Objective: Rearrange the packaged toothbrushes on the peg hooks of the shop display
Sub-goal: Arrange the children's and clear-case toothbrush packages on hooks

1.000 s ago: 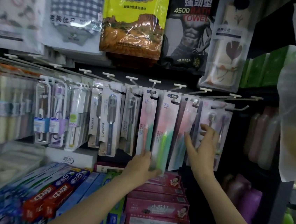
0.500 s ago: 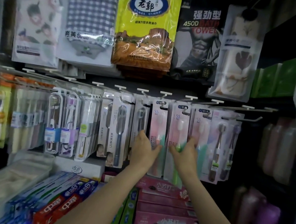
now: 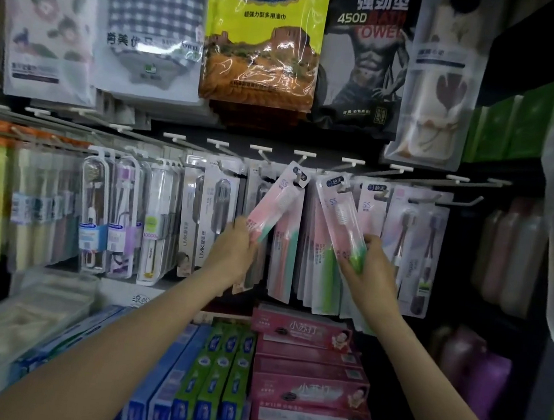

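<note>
Meanwhile, a pink toothbrush pack [image 3: 274, 206] is gripped by the left hand [image 3: 233, 253] and a green one [image 3: 342, 223] by the right hand [image 3: 370, 271], both tilted, apparently for unhooking from the pegs [image 3: 303, 154] above.

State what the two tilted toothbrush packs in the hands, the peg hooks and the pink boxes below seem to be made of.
Pack in the left hand, pink toothbrush pack: printed card back, probably under clear plastic.
Pack in the right hand, green-handled toothbrush pack: likely the same; the front shines.
Peg hooks: thin grey rods, apparently metal wire, with white, likely plastic, tips.
Pink boxes: likely glossy printed cardboard.
</note>
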A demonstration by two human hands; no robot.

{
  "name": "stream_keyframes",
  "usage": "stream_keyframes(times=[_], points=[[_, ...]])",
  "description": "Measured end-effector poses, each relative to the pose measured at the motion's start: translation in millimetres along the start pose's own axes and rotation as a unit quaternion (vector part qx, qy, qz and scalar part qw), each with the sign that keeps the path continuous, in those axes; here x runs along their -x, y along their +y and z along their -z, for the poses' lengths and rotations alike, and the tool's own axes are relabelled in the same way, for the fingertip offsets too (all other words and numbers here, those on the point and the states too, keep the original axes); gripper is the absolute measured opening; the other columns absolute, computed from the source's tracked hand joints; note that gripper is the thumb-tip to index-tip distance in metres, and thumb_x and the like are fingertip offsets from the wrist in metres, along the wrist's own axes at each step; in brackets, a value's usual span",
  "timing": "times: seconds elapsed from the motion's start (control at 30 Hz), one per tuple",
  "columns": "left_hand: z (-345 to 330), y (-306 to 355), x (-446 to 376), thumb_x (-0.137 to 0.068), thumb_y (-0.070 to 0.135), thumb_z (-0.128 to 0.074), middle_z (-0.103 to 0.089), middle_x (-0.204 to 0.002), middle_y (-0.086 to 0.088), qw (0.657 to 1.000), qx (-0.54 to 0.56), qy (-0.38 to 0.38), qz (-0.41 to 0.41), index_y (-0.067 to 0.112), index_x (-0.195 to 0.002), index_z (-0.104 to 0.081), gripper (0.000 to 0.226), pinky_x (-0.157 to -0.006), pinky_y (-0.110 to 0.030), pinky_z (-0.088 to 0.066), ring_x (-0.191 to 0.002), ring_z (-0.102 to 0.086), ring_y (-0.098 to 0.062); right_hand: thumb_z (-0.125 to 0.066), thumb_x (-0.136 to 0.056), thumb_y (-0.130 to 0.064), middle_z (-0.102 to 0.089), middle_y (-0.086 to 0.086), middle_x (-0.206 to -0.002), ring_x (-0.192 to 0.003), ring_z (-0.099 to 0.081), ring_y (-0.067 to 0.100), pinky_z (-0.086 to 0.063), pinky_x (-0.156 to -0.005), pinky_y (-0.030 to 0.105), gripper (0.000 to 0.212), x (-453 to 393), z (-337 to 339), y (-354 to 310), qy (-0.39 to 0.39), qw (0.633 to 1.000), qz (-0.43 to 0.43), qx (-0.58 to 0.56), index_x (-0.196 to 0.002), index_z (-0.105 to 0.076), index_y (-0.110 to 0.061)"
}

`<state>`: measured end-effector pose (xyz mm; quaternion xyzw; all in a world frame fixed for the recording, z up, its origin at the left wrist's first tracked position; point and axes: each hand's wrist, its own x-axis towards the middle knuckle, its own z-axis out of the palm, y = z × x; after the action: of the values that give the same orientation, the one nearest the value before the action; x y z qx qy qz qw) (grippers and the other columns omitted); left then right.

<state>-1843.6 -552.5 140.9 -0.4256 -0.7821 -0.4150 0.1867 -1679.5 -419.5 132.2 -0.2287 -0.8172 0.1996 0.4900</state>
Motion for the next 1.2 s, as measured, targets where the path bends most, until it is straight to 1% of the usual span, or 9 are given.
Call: stream_keyframes(times=[0.1, 0.23, 0.37, 0.5, 0.6, 0.77, 0.9, 1.07, 1.2], points=[[-7.3, 3.8, 5.3, -0.097, 0.018, -0.042, -0.051, -0.109, -0.012, 0.999, 0.035, -0.024, 0.010, 0.003, -0.119, -0.039, 0.027, -0.064, -0.025, -0.046, -0.083, -0.053, -0.019, -0.058, -0.090, -0.019, -0.056, 0.013, -0.119, -0.101, -0.055, 0.024, -0.047, -0.080, 0.034, 0.047, 2.9, -7.0, -3.9, -0.003, 1.000, -0.012, -0.020, -0.129, -0.036, -0.006], [-25.4, 18.8, 14.6, -0.096, 0.019, -0.045, -0.048, -0.088, 0.005, 0.996, 0.071, -0.049, 0.026, 0.010, -0.107, -0.038, 0.016, -0.056, -0.009, -0.040, -0.076, -0.051, -0.011, -0.056, -0.091, -0.017, -0.054, 0.011, -0.115, -0.089, -0.046, 0.015, -0.031, -0.066, 0.020, 0.045, 4.8, -11.5, -3.2, 0.002, 1.000, 0.002, -0.021, -0.128, -0.035, -0.003], [-44.3, 5.6, 28.3, -0.094, 0.013, -0.046, -0.053, -0.110, -0.014, 0.992, -0.016, -0.119, 0.042, 0.004, -0.118, -0.038, 0.027, -0.079, -0.032, -0.046, -0.099, -0.054, -0.027, -0.058, -0.090, -0.017, -0.056, 0.017, -0.117, -0.094, -0.053, 0.025, -0.036, -0.071, 0.025, 0.048, 4.8, -15.2, -4.2, 0.011, 0.999, -0.006, -0.040, -0.130, -0.034, -0.003], [-33.3, -21.2, 52.0, -0.092, 0.007, -0.045, -0.051, -0.102, -0.006, 0.997, -0.025, -0.053, -0.043, 0.008, -0.108, -0.044, 0.017, -0.072, -0.025, -0.041, -0.088, -0.051, -0.016, -0.062, -0.087, -0.014, -0.054, 0.016, -0.117, -0.096, -0.049, 0.020, -0.037, -0.077, 0.026, 0.048, 9.4, -20.0, -2.9, -0.008, 0.998, -0.026, -0.057, -0.126, -0.037, -0.001], [-12.1, -39.2, 62.7, -0.090, 0.006, -0.048, -0.049, -0.100, 0.002, 0.991, -0.025, 0.008, -0.129, 0.010, -0.111, -0.046, 0.022, -0.073, -0.025, -0.044, -0.084, -0.050, -0.011, -0.070, -0.080, -0.011, -0.042, 0.024, -0.125, -0.112, -0.043, 0.032, -0.036, -0.093, 0.033, 0.061, 25.4, -28.5, -4.6, 0.059, 0.998, -0.010, 0.002, -0.129, -0.036, 0.004], [20.0, -73.8, 57.6, -0.087, 0.003, -0.052, -0.048, -0.100, -0.002, 0.990, 0.000, 0.117, -0.076, 0.006, -0.109, -0.048, 0.023, -0.073, -0.025, -0.045, -0.085, -0.050, -0.012, -0.075, -0.072, -0.002, -0.045, 0.028, -0.113, -0.103, -0.038, 0.032, -0.039, -0.087, 0.038, 0.054, 46.3, -53.4, -36.1, 0.187, 0.970, 0.132, 0.079, -0.118, -0.047, 0.007], [33.5, -104.4, 54.0, -0.083, -0.003, -0.054, -0.045, -0.101, -0.003, 0.987, 0.008, 0.158, -0.014, 0.004, -0.106, -0.049, 0.025, -0.082, -0.029, -0.043, -0.094, -0.049, -0.020, -0.074, -0.071, 0.001, -0.048, 0.019, -0.107, -0.101, -0.041, 0.024, -0.034, -0.087, 0.023, 0.047, 43.5, -85.6, -74.4, 0.106, 0.968, 0.218, 0.062, -0.112, -0.052, 0.001], [58.1, -145.7, 58.6, -0.074, -0.005, -0.061, -0.050, -0.105, -0.012, 0.984, -0.064, 0.163, -0.012, 0.007, -0.106, -0.057, 0.034, -0.083, -0.038, -0.045, -0.098, -0.048, -0.027, -0.065, -0.084, -0.011, -0.055, 0.009, -0.105, -0.091, -0.054, 0.016, -0.043, -0.077, 0.023, 0.032, 51.7, -140.7, -116.1, -0.056, 0.985, 0.163, -0.007, -0.113, -0.053, -0.003], [88.0, -184.2, 54.9, -0.063, -0.005, -0.072, -0.053, -0.115, -0.018, 0.977, -0.150, 0.148, -0.035, 0.013, -0.107, -0.065, 0.048, -0.077, -0.052, -0.050, -0.103, -0.051, -0.038, -0.061, -0.089, -0.016, -0.051, 0.010, -0.121, -0.107, -0.051, 0.019, -0.035, -0.083, 0.014, 0.042, 40.6, -195.4, -141.1, -0.084, 0.991, 0.099, -0.028, -0.126, -0.046, -0.003]])
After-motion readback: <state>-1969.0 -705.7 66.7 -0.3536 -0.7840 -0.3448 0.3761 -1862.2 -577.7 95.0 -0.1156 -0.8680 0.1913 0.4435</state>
